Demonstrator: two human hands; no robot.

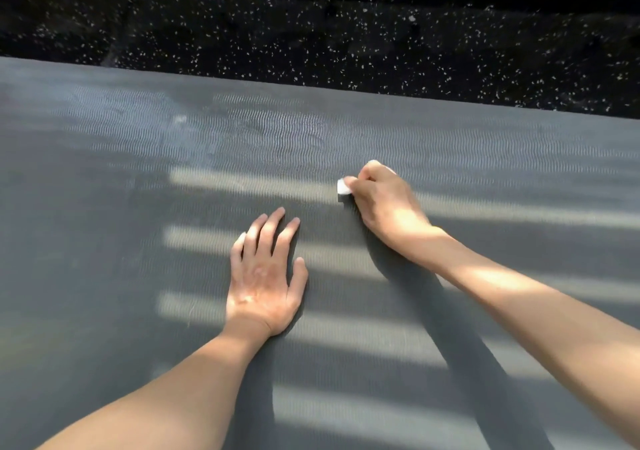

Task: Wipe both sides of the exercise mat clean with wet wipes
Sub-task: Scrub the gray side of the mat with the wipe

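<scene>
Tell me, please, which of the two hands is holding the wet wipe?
The right hand: its fingers curl round the white wet wipe on the grey mat, while the left hand lies flat on the mat, fingers straight, holding nothing.

grey ribbed exercise mat (138, 207) lying flat, white wet wipe (343, 187) bunched on it

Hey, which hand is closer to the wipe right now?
Right. The right hand grips the wipe against the mat; the left hand lies flat on the mat, apart from the wipe, to its left and nearer the person.
</scene>
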